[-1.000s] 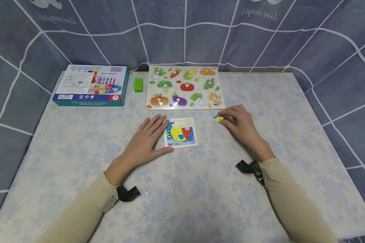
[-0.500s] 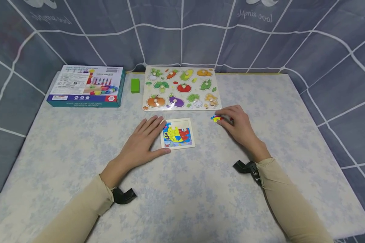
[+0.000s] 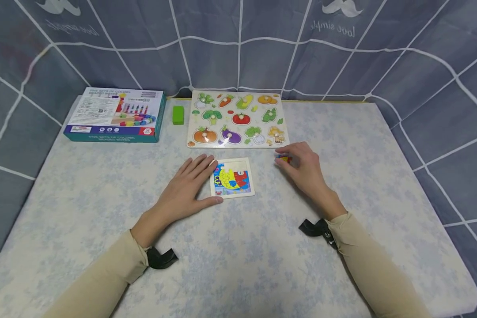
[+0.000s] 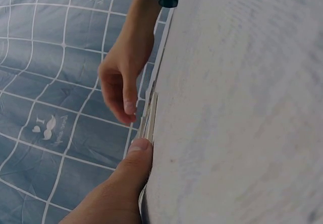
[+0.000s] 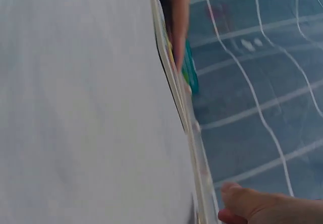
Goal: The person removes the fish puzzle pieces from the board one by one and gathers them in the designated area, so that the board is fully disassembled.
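In the head view, a small square jigsaw puzzle (image 3: pixel 232 193) with a pale wooden frame shows a yellow and red fish. Bare wood shows along its upper part. My left hand (image 3: pixel 180 187) lies spread at its left side, fingertips at the upper left corner and thumb at the lower left. To the right of the frame, my right hand (image 3: pixel 302 170) pinches a small colourful puzzle piece (image 3: pixel 283 158) between thumb and fingers, which partly cover it. In the left wrist view, the left thumb (image 4: pixel 133 168) touches the frame's edge, and the right hand (image 4: pixel 123 72) appears beyond.
Behind the frame lies a larger vegetable puzzle board (image 3: pixel 238 128), close to the right fingertips. A green block (image 3: pixel 178 115) stands left of it, then a boxed bead set (image 3: pixel 115 115). A grid-patterned curtain (image 3: pixel 262 57) hangs along the table's back edge.
My right hand has shifted slightly left and tilted, and less of the pinched puzzle piece's face shows now. The left hand stays at the frame; the head view has shifted a little.
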A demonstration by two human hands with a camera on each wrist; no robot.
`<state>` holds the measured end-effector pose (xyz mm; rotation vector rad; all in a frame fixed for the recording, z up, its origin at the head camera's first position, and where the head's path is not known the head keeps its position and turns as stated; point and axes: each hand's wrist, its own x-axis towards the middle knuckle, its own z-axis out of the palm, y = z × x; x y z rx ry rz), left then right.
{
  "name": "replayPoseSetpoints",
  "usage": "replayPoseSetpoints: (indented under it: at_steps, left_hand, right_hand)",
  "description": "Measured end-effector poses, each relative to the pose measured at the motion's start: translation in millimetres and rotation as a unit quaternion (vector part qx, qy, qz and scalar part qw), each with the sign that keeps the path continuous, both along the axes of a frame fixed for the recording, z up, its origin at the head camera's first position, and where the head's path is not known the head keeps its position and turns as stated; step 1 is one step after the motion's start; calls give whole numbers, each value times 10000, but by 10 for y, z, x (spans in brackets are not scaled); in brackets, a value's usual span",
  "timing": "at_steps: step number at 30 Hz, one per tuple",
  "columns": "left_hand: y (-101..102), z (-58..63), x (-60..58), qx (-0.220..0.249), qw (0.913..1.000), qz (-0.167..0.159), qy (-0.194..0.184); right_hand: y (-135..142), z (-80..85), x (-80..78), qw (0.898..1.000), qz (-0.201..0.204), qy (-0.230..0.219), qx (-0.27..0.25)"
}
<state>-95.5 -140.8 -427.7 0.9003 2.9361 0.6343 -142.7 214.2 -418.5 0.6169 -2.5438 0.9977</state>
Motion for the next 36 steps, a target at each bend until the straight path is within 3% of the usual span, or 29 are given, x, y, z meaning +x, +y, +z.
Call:
replayPoseSetpoints:
  at_steps: [5,10,15,18,23,36]
  left_hand:
    - [13,-33,9,15,10000,8,-16]
    - [11,-51,5,30,10000,-4,17]
    - [22,-62,5,185,9997,120,-109]
    - [26,-68,11,326,9990,235,-208]
    - [11,-67,9,315,9994,166,-38]
    - [-24,-12,-1,207,9997,136,72]
  right_hand:
    - [-351,76,60,9981,394,-470,30]
    - [-754,140,44,9930,504,-1056,176]
    - [-1057,138,54,9903,623,-1240,25]
    - [-1140,86,83,9892,662,-1309,-23]
    - [-1182,7,126,9904,602,-1245,11]
    - [-1282,-21,134,9878,602,-1432,-94]
